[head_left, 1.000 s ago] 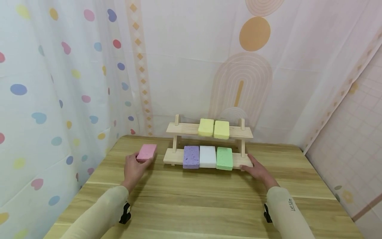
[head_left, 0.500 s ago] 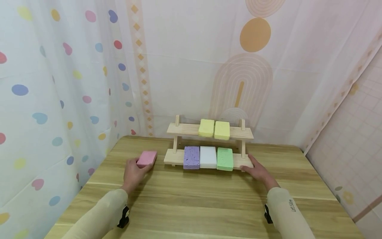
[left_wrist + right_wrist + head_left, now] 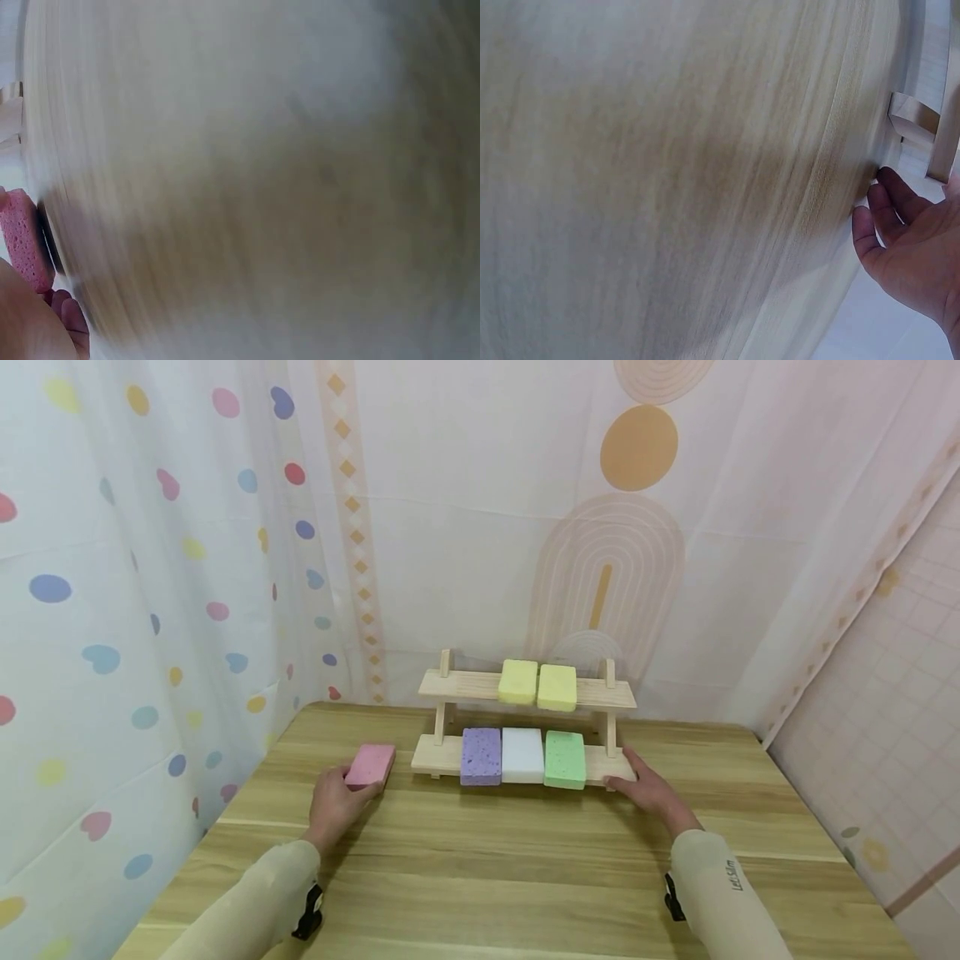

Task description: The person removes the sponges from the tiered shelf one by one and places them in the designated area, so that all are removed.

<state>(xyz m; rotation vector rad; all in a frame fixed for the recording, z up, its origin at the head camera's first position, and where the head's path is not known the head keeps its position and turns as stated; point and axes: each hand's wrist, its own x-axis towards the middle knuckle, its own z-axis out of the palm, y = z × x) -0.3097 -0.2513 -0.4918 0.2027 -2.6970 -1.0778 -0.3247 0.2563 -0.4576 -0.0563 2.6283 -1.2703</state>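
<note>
My left hand (image 3: 337, 806) grips a pink sponge (image 3: 371, 765) between thumb and fingers, low at the table's left side. In the left wrist view the sponge (image 3: 25, 240) shows its pores, with a dark shadow under its edge; whether it touches the table I cannot tell. My right hand (image 3: 649, 787) holds the right end of a two-tier wooden rack (image 3: 602, 766), thumb on the lower shelf's front edge. Other fingers (image 3: 889, 214) hang below the shelf end near the tabletop. Purple (image 3: 481, 757), white (image 3: 522, 755) and green (image 3: 564, 759) sponges lie on the lower shelf.
Two yellow sponges, a left one (image 3: 518, 682) and a right one (image 3: 557, 687), lie on the rack's upper shelf. The wooden table (image 3: 480, 877) stretches in front. Patterned curtains (image 3: 465, 527) hang close behind the table and along both sides.
My left hand has drawn the pink sponge back toward me and lower, slightly at first and less since. My right hand and the rack have stayed in place.
</note>
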